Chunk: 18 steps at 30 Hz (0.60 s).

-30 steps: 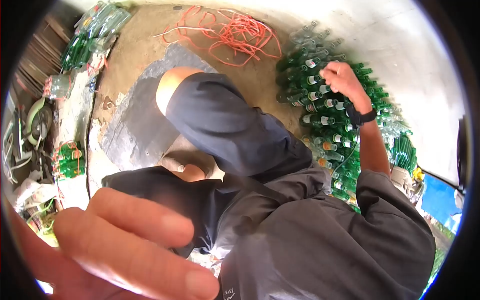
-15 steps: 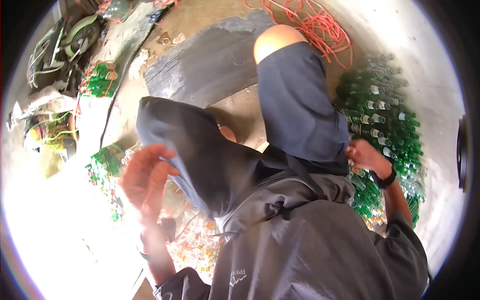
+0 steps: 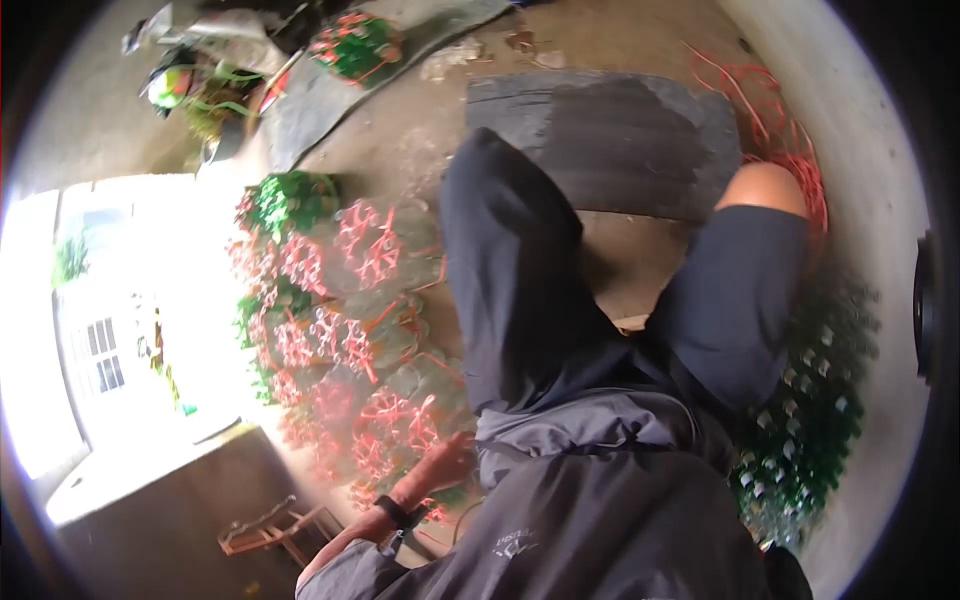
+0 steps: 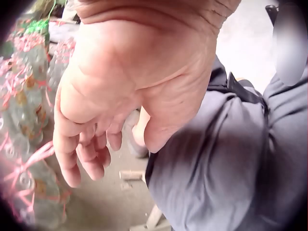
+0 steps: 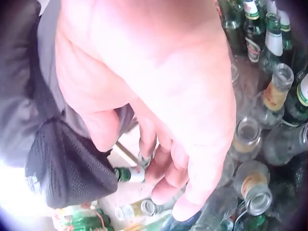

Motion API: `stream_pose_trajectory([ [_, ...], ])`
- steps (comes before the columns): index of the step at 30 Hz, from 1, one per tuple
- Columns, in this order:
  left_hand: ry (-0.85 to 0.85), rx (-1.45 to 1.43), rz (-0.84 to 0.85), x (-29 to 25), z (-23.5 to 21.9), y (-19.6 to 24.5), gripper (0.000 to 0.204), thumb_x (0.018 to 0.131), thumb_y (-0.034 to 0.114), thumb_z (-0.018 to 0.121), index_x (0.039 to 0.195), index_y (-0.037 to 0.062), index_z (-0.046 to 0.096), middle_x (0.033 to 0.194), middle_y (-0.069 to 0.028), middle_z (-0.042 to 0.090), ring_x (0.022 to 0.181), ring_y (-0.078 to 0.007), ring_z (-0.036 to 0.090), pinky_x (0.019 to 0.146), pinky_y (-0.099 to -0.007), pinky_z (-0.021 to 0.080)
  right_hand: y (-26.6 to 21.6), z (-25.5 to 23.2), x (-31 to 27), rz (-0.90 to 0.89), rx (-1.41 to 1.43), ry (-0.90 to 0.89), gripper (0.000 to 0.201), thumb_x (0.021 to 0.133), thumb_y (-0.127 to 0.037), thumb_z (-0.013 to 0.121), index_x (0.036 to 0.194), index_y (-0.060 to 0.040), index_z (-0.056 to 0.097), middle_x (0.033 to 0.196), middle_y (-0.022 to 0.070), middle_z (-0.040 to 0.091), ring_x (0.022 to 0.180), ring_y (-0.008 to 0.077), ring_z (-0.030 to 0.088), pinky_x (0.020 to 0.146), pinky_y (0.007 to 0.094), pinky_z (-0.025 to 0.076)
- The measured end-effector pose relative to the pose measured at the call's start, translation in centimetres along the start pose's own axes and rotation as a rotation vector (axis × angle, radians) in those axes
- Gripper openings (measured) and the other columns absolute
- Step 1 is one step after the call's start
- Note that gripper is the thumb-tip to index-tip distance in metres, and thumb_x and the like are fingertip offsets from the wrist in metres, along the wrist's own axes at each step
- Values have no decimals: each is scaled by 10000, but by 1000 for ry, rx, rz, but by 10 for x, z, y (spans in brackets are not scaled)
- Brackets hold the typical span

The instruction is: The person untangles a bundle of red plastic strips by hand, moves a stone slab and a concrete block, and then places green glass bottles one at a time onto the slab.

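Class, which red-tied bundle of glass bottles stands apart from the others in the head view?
The green bundle at the top, by the long grey sheet; the other bundles crowd together lower down, beside the dark-trousered leg.

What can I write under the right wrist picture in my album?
A right hand, its fingers loosely curled, near clear glass bottles and green bottles.
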State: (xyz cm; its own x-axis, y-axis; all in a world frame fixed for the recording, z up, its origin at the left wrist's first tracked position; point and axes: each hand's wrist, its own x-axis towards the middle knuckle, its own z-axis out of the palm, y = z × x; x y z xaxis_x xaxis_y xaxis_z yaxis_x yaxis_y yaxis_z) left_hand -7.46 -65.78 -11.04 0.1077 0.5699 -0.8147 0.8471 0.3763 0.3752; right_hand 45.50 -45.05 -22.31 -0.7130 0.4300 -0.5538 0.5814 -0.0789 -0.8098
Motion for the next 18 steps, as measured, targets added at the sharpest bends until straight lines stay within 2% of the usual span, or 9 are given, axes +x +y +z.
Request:
stream_pose_trajectory([
  [2, -84, -85, -89, -6, -10, 42, 307, 898, 187, 652, 1128, -13, 611, 983, -201, 715, 908, -323, 717, 767, -407, 588, 41, 3, 14, -40, -25, -44, 344, 875, -225, 699, 1147, -16, 680, 920, 173, 723, 867, 277, 717, 743, 349, 545],
  [10, 108, -264, -184, -27, 7, 46, 304, 898, 188, 652, 1122, -14, 613, 978, -200, 715, 898, -321, 717, 760, -406, 589, 24, -35, 74, -114, -110, -189, 343, 880, -223, 696, 1150, -12, 677, 937, 170, 722, 875, 277, 715, 752, 351, 546],
  [18, 214, -367, -164, -12, 3, 55, 301, 897, 188, 653, 1116, -15, 616, 972, -198, 715, 887, -319, 717, 753, -404, 589, 19, -66, 81, -85, -139, -205, 342, 885, -221, 694, 1152, -9, 675, 953, 167, 721, 883, 277, 714, 761, 352, 546],
])
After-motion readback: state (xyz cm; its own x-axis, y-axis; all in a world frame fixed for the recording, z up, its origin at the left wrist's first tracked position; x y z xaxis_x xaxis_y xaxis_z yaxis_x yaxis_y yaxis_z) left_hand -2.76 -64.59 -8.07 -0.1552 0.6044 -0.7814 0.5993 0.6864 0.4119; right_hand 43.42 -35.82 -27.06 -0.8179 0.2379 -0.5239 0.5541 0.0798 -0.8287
